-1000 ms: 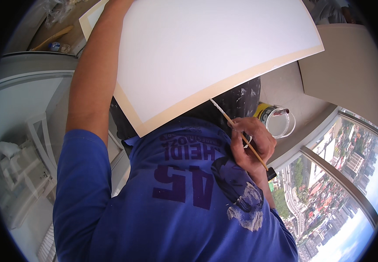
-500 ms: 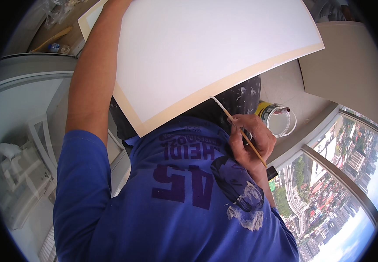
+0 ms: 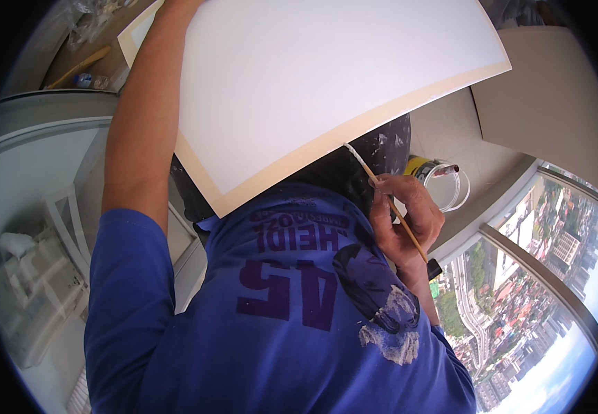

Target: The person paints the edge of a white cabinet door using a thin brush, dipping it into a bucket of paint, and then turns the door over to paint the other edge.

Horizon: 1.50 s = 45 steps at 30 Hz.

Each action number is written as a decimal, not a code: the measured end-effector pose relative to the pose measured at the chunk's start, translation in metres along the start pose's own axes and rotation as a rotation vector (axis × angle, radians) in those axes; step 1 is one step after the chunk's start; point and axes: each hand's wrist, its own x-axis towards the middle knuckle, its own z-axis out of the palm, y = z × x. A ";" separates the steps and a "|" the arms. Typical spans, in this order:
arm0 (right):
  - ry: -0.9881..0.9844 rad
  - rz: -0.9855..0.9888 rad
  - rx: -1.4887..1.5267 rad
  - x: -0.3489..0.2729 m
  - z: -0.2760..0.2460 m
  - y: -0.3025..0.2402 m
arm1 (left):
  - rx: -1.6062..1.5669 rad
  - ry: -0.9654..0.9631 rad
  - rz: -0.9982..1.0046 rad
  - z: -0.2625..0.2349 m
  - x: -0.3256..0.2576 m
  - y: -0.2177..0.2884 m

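Observation:
A large white panel with a cream border lies tilted across my lap. In my right hand is a slim paintbrush, its wooden handle pinched between thumb and fingers. The brush's white-coated tip meets the panel's near edge, right of the middle. My left forearm reaches over the panel's left side toward the far edge. Only the wrist end of my left hand shows at the top of the picture; its fingers are cut off from view.
A yellow and black paint bucket with a white handle stands on the floor to the right, a brush at its rim. Windows curve along the right. At the left are a glass pane and a wooden-handled tool.
My right hand and the paintbrush have moved slightly to the right, the tip sliding along the panel's near edge. The panel has shifted a little; my left arm stays over it.

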 end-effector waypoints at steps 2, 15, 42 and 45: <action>0.024 -0.025 -0.022 0.001 0.000 -0.001 | 0.010 0.000 -0.016 0.002 0.004 0.000; -0.041 -0.082 0.014 0.002 0.008 -0.014 | -0.021 0.017 0.012 0.008 0.010 -0.007; -0.095 -0.051 0.066 0.005 0.005 -0.019 | 0.006 -0.004 -0.018 0.002 0.005 0.000; -0.031 -0.066 -0.003 0.004 0.005 -0.010 | 0.007 -0.025 -0.037 0.000 0.004 0.005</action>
